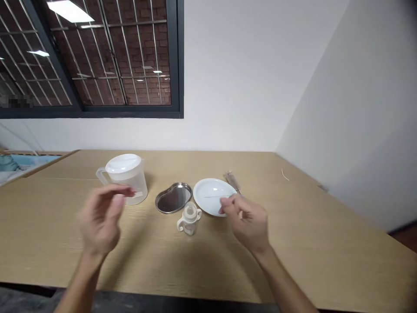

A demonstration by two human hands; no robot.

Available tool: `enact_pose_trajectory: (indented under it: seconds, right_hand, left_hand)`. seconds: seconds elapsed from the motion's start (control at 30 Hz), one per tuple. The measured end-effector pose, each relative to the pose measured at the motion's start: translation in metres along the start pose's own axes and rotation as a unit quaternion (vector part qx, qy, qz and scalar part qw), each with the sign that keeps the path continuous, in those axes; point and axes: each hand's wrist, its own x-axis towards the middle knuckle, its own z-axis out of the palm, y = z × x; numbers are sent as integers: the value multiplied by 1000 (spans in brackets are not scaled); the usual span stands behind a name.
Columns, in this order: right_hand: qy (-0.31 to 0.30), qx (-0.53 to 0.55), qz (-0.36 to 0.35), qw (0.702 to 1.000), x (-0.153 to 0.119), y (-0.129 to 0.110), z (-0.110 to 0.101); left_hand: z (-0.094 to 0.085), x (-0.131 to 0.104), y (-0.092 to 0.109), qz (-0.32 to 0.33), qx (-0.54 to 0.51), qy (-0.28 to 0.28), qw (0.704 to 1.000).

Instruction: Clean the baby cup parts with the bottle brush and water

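Observation:
My left hand (99, 217) hovers above the wooden table (325, 252), fingers loosely curled and holding nothing, just in front of a translucent plastic pitcher (125, 177) with a white lid. My right hand (247, 221) hovers at the near edge of a white plate (211, 193), fingers loosely bent, empty. Between the hands stands a small baby bottle (189, 218) with two handles. Behind the baby bottle lies a kidney-shaped metal dish (173, 198).
A small brush (232, 179) lies beyond the plate. A thin pale scrap (285, 174) lies near the right wall. White walls meet at the table's far right corner. A barred window is up on the left.

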Motion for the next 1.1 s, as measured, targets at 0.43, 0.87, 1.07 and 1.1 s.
enact_pose_trajectory:
  seconds: [0.43,0.87,1.07,1.1]
  right_hand:
    - [-85,-104,141,981,-48,27,108]
    - [-9,-109,163,981,-85,-5,108]
    - [-25,-110,138,984,-85,-4,107]
    - [-30,-114,135,984,-84,-4,106]
  left_hand:
    - [138,-99,-52,-162,-52,-262,950]
    - [128,-105,-41,-53,2,-232,971]
    - [133,-106,-52,-18,19,-218,976]
    - [134,-106,-54,-16,21,-217,976]
